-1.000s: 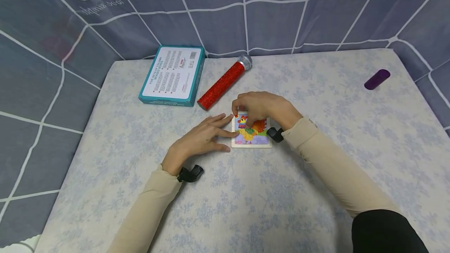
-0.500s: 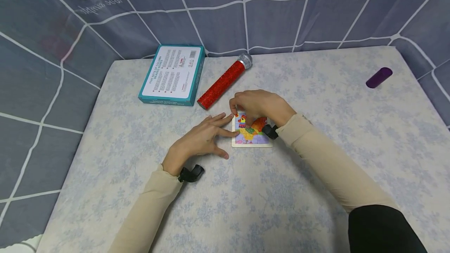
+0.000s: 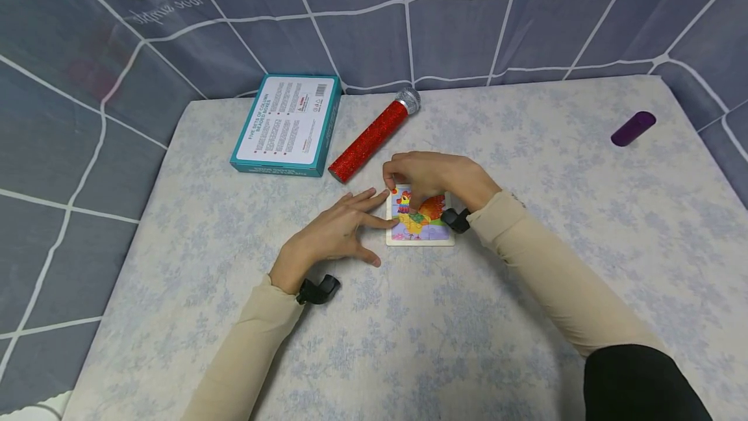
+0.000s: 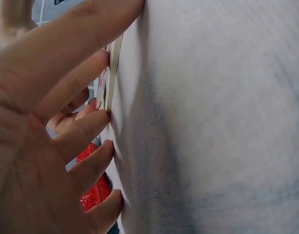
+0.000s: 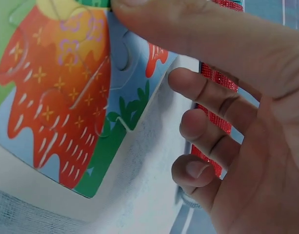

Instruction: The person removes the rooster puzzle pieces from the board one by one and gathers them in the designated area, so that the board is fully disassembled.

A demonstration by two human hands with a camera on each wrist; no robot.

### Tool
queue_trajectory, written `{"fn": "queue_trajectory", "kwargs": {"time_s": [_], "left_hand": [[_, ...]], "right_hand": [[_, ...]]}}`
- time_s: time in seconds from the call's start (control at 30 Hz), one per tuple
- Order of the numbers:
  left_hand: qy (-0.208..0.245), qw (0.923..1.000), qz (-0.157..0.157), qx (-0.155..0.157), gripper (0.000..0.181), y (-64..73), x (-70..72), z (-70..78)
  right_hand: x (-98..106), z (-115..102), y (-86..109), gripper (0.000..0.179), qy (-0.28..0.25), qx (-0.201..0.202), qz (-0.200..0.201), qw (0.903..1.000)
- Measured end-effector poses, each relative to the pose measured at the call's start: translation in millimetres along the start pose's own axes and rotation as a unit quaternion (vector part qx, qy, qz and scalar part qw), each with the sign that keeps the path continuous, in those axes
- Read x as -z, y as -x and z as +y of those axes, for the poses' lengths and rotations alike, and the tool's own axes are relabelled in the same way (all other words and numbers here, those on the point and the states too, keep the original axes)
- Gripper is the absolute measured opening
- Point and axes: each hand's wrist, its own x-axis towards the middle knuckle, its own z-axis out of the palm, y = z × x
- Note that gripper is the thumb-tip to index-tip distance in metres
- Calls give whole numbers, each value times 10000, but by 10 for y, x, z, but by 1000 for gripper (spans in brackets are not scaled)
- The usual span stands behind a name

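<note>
Head view: puzzle [image 3: 429,231] with a hen picture lies flat on the patterned cloth [image 3: 421,330], middle of the frame. Left hand [image 3: 334,229] spread wide at its left side, index fingertip over the edge, thumb standing clear at lower left. Right hand [image 3: 437,175] reaches across from the right, thumb down on the picture, index bent to the upper left corner; whether it pinches a piece, cannot tell. Right wrist view: remaining fingers loosely curled, off the puzzle.

Step in hand, my reading: settling or working at pieces near the upper left corner, left hand steadying. Next move would seem to call for light, exact fingertip pressure and a still board. Joints look mostly closed; the part beneath the right hand is hidden.

Containers: teal box [image 3: 286,121], upper left of frame, looks closed, printed face up; contents not visible. Puzzle's pale border [image 3: 421,243] rings the pieces, tray-like; depth unclear. Red microphone [image 3: 368,141] slants just right of the box. Purple cylinder [image 3: 634,128], upper right, well apart; cannot tell if hollow.
</note>
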Motion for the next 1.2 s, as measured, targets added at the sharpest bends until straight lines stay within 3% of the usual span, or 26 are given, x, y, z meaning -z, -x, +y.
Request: {"fn": "queue_trajectory", "kwargs": {"time_s": [0.53, 0.67, 0.83, 1.2], "left_hand": [[90, 10000, 2, 17, 73, 2, -6, 3], [129, 9999, 13, 65, 72, 3, -4, 6], [166, 9998, 34, 80, 72, 2, 2, 14], [195, 9997, 58, 102, 72, -2, -2, 15]], "right_hand": [[-39, 61, 34, 49, -620, 185, 78, 9979], [-72, 128, 44, 53, -1084, 265, 185, 9936], [-99, 201, 70, 38, -1643, 273, 296, 9856], [-141, 231, 93, 24, -1844, 294, 598, 9806]]}}
